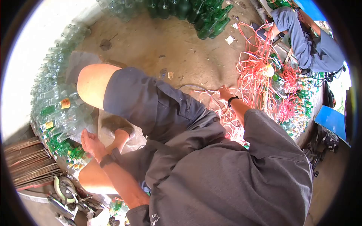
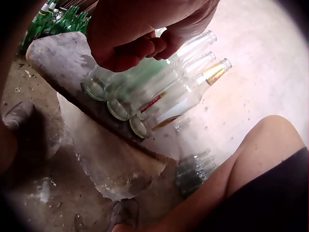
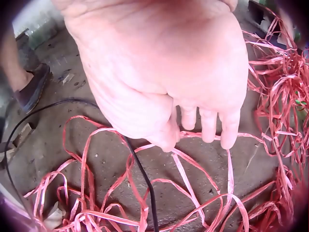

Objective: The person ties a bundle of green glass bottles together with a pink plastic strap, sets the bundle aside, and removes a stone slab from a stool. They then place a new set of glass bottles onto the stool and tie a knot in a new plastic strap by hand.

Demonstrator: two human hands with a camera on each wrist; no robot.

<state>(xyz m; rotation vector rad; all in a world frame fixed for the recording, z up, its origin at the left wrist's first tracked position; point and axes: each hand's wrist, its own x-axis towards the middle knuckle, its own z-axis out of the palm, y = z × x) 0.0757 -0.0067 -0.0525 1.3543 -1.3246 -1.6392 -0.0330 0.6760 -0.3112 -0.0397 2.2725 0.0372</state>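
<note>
My right hand (image 1: 226, 93) reaches down at the left edge of a tangle of pink plastic twine (image 1: 250, 75). In the right wrist view, the right hand (image 3: 164, 72) hangs palm toward the camera, and its thumb and fingertips pinch a strand of the twine (image 3: 248, 135). My left hand (image 1: 91, 145) is beside the stacked clear bottles (image 1: 71, 116), fingers loosely bent with nothing visible in them. From the left wrist, the left hand (image 2: 149, 31) overlaps a row of clear glass bottles (image 2: 178, 101) lying on a grey slab (image 2: 58, 53).
A black cord (image 3: 145, 174) loops across the floor. Green bottles (image 1: 213, 20) stand and lie at the back. Another person's legs (image 1: 294, 34) are by the tangle. Bundled thin sticks (image 1: 28, 162) and a wheel (image 1: 65, 188) are at the lower left.
</note>
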